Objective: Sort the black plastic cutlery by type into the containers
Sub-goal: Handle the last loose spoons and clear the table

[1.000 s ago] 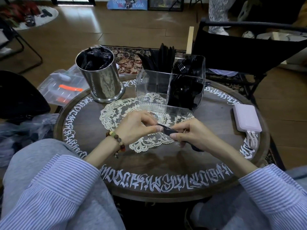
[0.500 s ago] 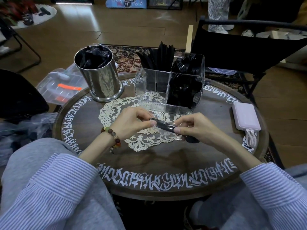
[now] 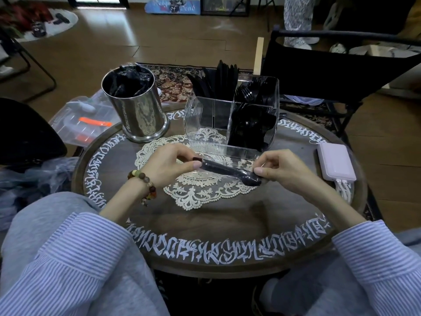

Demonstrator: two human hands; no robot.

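A black plastic spoon in a clear wrapper is stretched between both hands above the lace doily. My left hand pinches the handle end, my right hand pinches the wrapper by the bowl end. Behind them stands a clear divided container: knives upright at the back left, forks at the back right, spoons at the front right, and the front left cell holds nothing. A steel canister at the back left holds wrapped black cutlery.
A pink power bank with white cables lies at the round table's right edge. A clear plastic box sits off the table to the left. A black chair stands behind at right, and plastic bags lie left.
Both hands have drawn apart, so more of the wrapped spoon shows between them. The left hand now grips the handle end farther left.
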